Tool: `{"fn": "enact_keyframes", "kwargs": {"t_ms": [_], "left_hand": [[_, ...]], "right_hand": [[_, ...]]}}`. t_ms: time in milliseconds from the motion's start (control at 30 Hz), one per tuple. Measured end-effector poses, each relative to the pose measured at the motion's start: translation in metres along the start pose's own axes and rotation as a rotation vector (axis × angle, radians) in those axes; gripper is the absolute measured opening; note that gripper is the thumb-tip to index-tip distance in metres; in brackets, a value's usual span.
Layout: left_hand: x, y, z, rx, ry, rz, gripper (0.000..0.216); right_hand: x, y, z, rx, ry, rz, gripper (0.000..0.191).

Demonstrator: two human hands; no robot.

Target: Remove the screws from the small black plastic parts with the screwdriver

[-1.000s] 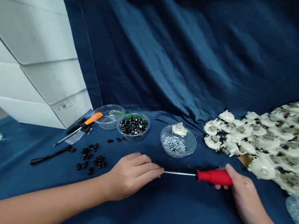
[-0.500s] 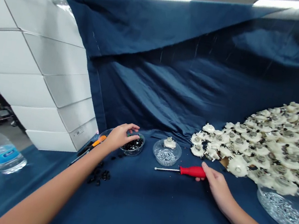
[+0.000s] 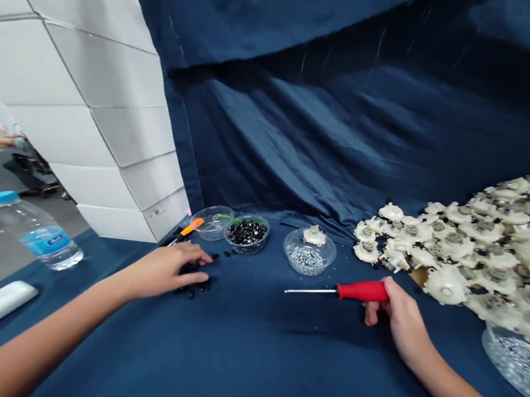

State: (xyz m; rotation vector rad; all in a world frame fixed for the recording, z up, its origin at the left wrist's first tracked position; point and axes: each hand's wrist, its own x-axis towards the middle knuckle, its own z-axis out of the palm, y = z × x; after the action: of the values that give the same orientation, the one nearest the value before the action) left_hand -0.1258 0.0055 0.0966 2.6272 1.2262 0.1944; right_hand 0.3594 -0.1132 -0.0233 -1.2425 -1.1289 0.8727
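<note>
My right hand (image 3: 400, 314) is closed round the red handle of a screwdriver (image 3: 362, 290), whose metal shaft points left above the blue cloth. On the left, my left hand (image 3: 170, 269) reaches over small black parts (image 3: 201, 284) scattered on the cloth, its thumb and fingers apart. Whether the fingertips touch a part I cannot tell. Beyond that hand sits a clear bowl of black parts (image 3: 247, 230). Right of it, a clear bowl of small silver screws (image 3: 306, 259) has a cream plastic part (image 3: 314, 235) resting at its far rim.
Cream plastic parts (image 3: 487, 254) are heaped at the right, beside a larger tub of metal pieces (image 3: 520, 366). A clear dish (image 3: 215, 223) and an orange-handled tool (image 3: 190, 228) lie back left. A water bottle (image 3: 49, 241) and white boxes (image 3: 89, 130) are farther left.
My left hand has drawn back from the bowl of black parts to the loose ones on the cloth. The screwdriver stays in my right hand. The view has tilted downward.
</note>
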Motion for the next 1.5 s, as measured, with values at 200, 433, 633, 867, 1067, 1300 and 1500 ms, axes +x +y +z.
{"fn": "enact_keyframes", "kwargs": {"t_ms": [200,433,633,867,1067,1300,1500], "left_hand": [[-0.035,-0.014,0.039,0.061,0.052,0.019,0.037],[-0.023,-0.021,0.036,-0.006,0.111,0.032,0.026],[-0.002,0.027,0.022,-0.389,0.175,-0.003,0.031],[0.06,0.095,0.081,-1.446,-0.311,-0.009,0.03],[0.087,0.089,0.123,-1.774,-0.446,-0.036,0.042],[0.089,0.08,0.129,-1.979,-0.445,-0.108,0.029],[0.091,0.077,0.126,-2.02,-0.488,-0.175,0.024]], "right_hand": [[-0.003,-0.006,0.006,0.087,-0.006,-0.032,0.045],[0.02,-0.035,-0.016,0.081,0.231,-0.147,0.036],[0.048,-0.049,0.005,-0.024,0.195,-0.168,0.035],[0.061,-0.041,0.053,-0.097,0.079,-0.153,0.04],[0.008,-0.033,0.033,-0.172,0.081,-0.1,0.049],[-0.027,-0.008,0.024,0.046,0.15,-0.051,0.044],[-0.019,-0.006,0.021,0.277,0.155,0.137,0.04]]}}
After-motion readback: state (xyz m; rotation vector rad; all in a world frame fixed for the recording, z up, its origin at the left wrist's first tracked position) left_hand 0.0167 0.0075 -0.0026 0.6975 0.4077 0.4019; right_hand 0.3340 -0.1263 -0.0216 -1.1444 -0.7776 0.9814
